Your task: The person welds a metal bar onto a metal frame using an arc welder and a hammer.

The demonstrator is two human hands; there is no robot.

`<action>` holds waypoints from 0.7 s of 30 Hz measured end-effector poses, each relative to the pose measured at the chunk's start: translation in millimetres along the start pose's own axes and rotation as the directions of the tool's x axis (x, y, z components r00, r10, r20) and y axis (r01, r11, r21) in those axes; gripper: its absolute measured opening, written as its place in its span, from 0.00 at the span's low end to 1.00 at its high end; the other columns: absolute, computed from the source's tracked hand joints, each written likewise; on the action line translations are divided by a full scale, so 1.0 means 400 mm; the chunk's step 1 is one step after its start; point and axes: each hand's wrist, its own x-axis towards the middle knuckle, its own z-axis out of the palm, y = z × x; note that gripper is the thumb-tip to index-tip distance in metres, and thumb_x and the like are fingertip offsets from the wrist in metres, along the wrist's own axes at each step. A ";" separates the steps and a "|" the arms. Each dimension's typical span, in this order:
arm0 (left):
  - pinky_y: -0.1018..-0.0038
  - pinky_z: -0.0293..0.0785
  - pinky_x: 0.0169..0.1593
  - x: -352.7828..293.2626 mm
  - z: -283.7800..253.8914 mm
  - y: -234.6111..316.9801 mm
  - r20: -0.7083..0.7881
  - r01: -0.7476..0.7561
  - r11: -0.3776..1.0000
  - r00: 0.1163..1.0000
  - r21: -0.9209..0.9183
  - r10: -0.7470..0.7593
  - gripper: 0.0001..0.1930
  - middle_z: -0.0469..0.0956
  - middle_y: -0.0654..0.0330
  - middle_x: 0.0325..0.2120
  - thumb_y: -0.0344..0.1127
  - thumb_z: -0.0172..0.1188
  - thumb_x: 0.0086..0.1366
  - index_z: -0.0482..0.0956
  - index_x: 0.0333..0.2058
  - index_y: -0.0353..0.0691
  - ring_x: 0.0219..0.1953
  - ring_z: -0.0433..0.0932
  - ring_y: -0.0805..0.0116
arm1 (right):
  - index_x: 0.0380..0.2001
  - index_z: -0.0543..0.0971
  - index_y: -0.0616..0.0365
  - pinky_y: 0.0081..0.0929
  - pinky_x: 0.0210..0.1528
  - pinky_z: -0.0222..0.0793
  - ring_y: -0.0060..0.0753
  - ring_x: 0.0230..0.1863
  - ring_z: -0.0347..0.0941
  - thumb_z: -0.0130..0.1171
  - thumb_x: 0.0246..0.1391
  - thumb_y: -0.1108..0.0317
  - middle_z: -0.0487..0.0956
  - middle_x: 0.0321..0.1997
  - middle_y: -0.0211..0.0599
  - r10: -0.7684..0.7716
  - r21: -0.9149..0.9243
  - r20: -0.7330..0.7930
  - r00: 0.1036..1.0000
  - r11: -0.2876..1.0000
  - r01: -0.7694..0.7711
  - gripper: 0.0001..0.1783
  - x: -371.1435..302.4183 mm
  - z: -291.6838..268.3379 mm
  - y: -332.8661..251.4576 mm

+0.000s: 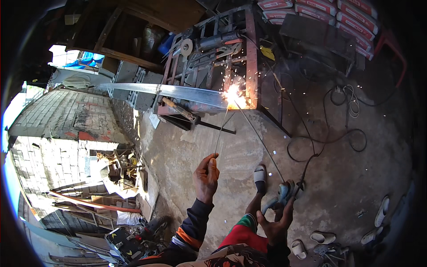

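Note:
My right hand (276,228) grips a teal welding electrode holder (284,192). From the holder a long, thin electrode (261,144) slants up to a bright burst of sparks (235,95) at the bench's near right corner. Pinched in my left hand (205,179) is a thin bent metal rod (220,133), whose far tip reaches the same glow. A long silvery metal profile (191,94) lies across the reddish steel frame bench (251,53), its right end at the sparks. The glare hides the joint itself.
On the bench rest an angle grinder (213,41) and metal clamps (229,50). A wooden-handled hammer (180,109) lies along its near edge. Black cable (327,141) loops over the floor at right, near loose sandals (322,237). Red-and-white sacks (356,22) are stacked behind; a block wall (66,115) stands left.

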 end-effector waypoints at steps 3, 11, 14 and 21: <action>0.84 0.55 0.24 -0.003 -0.006 -0.002 0.003 0.024 0.996 1.000 0.089 -0.024 0.16 0.63 0.73 0.18 0.39 0.52 0.72 0.78 0.48 0.32 0.20 0.59 0.85 | 0.70 0.43 0.65 0.28 0.44 0.70 0.33 0.46 0.70 0.74 0.36 0.68 0.66 0.60 0.48 -0.228 -0.113 -0.028 0.973 0.968 0.223 0.64 -0.002 -0.013 0.020; 0.82 0.52 0.21 -0.002 -0.001 -0.002 -0.026 0.012 0.996 1.000 0.092 -0.009 0.16 0.61 0.73 0.15 0.38 0.52 0.73 0.77 0.47 0.30 0.17 0.58 0.85 | 0.70 0.44 0.66 0.29 0.44 0.71 0.34 0.46 0.70 0.74 0.35 0.70 0.65 0.59 0.49 -0.097 -0.004 -0.004 0.995 0.995 0.097 0.64 -0.020 -0.004 0.042; 0.82 0.52 0.21 -0.002 -0.001 -0.001 -0.021 0.009 0.996 1.000 0.086 -0.007 0.16 0.61 0.73 0.15 0.38 0.52 0.73 0.77 0.47 0.30 0.17 0.58 0.85 | 0.70 0.44 0.67 0.30 0.45 0.71 0.35 0.45 0.71 0.74 0.35 0.72 0.66 0.59 0.51 -0.114 -0.010 -0.006 0.994 0.993 0.113 0.63 -0.020 -0.001 0.042; 0.82 0.52 0.21 0.000 -0.004 -0.004 -0.016 0.007 0.996 1.000 0.087 -0.005 0.16 0.62 0.73 0.15 0.39 0.52 0.73 0.77 0.47 0.30 0.17 0.58 0.85 | 0.69 0.45 0.69 0.34 0.50 0.72 0.41 0.51 0.72 0.74 0.34 0.71 0.66 0.60 0.54 -0.126 -0.010 -0.011 0.992 0.992 0.126 0.63 -0.005 0.001 0.023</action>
